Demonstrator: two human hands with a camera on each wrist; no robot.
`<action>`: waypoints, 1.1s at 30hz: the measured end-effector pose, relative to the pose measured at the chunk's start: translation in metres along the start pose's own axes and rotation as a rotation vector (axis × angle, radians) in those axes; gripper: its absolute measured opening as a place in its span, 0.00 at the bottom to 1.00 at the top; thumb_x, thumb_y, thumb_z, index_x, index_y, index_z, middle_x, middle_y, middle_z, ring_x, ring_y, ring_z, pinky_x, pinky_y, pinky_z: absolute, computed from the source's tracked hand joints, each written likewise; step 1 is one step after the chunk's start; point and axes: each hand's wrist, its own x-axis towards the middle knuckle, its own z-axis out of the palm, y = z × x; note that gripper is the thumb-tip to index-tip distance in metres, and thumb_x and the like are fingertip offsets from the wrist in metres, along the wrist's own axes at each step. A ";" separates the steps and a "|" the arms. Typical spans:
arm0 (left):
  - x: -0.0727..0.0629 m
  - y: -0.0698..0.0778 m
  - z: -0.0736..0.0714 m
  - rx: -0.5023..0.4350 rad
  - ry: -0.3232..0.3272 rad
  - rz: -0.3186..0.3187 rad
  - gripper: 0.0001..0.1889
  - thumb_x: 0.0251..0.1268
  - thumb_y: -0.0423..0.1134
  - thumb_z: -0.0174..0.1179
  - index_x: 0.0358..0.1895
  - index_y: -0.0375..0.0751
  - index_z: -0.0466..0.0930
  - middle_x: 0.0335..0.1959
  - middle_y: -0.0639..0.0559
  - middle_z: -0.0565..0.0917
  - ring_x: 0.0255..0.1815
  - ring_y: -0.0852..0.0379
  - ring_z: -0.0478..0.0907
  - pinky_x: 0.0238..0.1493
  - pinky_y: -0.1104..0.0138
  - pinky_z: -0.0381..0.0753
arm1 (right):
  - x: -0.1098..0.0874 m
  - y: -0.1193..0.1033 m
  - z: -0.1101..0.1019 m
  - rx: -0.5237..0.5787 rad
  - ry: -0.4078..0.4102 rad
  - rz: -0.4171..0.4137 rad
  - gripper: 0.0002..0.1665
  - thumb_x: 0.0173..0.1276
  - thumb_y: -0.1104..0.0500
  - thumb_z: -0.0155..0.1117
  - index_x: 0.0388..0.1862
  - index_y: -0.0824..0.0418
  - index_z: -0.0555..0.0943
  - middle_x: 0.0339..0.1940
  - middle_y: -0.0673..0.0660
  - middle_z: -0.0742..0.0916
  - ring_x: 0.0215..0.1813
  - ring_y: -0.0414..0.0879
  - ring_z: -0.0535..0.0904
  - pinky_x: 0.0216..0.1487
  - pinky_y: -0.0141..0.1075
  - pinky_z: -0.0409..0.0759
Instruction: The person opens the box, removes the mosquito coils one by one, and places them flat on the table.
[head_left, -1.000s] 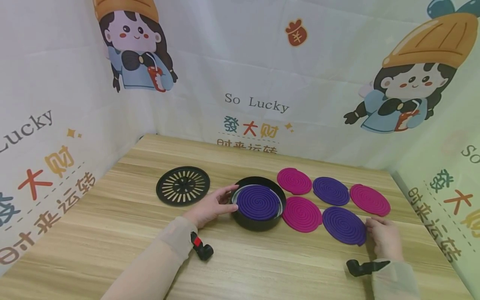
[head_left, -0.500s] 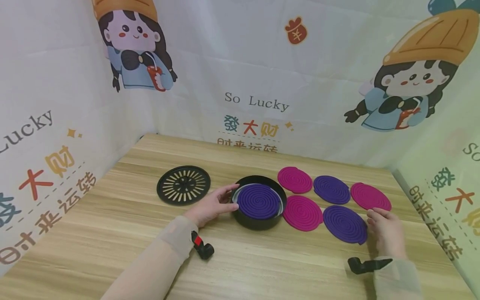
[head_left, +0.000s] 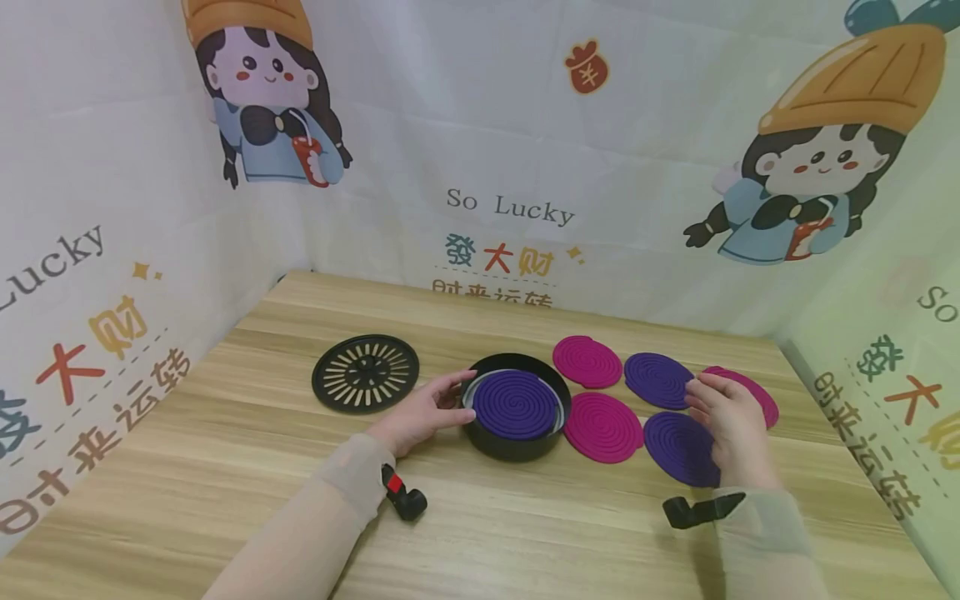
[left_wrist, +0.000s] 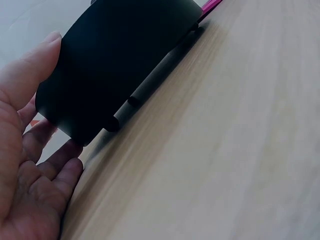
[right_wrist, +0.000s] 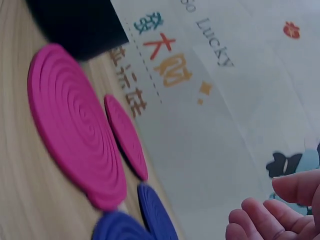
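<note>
A purple mosquito coil point(head_left: 515, 404) lies in the round black tin point(head_left: 513, 451) at mid-table. My left hand point(head_left: 423, 414) holds the tin's left side, thumb in front and fingers farther back along its curved wall. In the left wrist view the thumb lies on the dark wall point(left_wrist: 115, 55) and the fingers reach round behind it. My right hand point(head_left: 737, 427) hovers with nothing in it over the front purple coil point(head_left: 675, 447), partly hiding it. Its fingers are loosely bent near the rear purple coil point(head_left: 652, 379); in the right wrist view thumb and fingertips stand apart.
A black slotted lid point(head_left: 365, 373) lies left of the tin. To the tin's right are a front pink coil point(head_left: 602, 427), a rear pink coil point(head_left: 587, 361) and a far-right pink coil point(head_left: 761, 400). Printed cloth point(head_left: 405, 125) walls in the table's back and sides.
My right hand has moved left and up, from beside the front purple coil to above it. The left hand, the tin and the coils have stayed put.
</note>
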 end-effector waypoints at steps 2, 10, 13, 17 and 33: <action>0.000 -0.001 0.000 -0.003 -0.001 0.001 0.39 0.61 0.37 0.66 0.74 0.44 0.57 0.72 0.39 0.61 0.72 0.44 0.58 0.66 0.57 0.67 | 0.000 -0.004 0.011 -0.004 -0.031 -0.008 0.17 0.70 0.64 0.58 0.55 0.67 0.70 0.29 0.40 0.80 0.32 0.32 0.79 0.38 0.25 0.79; -0.001 0.000 0.001 -0.017 0.001 -0.003 0.39 0.61 0.36 0.66 0.74 0.45 0.58 0.71 0.39 0.64 0.71 0.45 0.60 0.65 0.58 0.68 | -0.004 -0.018 0.063 0.019 -0.179 -0.005 0.28 0.72 0.62 0.56 0.66 0.73 0.63 0.39 0.47 0.80 0.38 0.36 0.79 0.45 0.28 0.79; -0.001 0.000 0.001 -0.018 0.002 -0.005 0.39 0.61 0.36 0.66 0.74 0.45 0.58 0.71 0.39 0.63 0.71 0.44 0.60 0.65 0.58 0.68 | -0.006 -0.019 0.082 0.009 -0.217 -0.006 0.26 0.72 0.61 0.56 0.65 0.72 0.65 0.43 0.51 0.80 0.41 0.38 0.79 0.49 0.31 0.78; -0.001 0.001 0.001 -0.010 0.001 -0.004 0.39 0.61 0.37 0.66 0.74 0.45 0.57 0.72 0.39 0.62 0.72 0.44 0.59 0.65 0.58 0.68 | -0.005 -0.015 0.107 0.016 -0.264 -0.024 0.24 0.72 0.63 0.55 0.63 0.73 0.67 0.48 0.59 0.81 0.40 0.38 0.80 0.57 0.41 0.76; -0.001 0.001 0.000 0.005 0.003 -0.003 0.39 0.61 0.36 0.66 0.74 0.45 0.58 0.73 0.41 0.60 0.73 0.45 0.57 0.67 0.56 0.65 | -0.010 -0.004 0.165 -0.299 -0.403 -0.105 0.29 0.71 0.60 0.58 0.68 0.70 0.66 0.58 0.68 0.78 0.61 0.59 0.73 0.63 0.49 0.70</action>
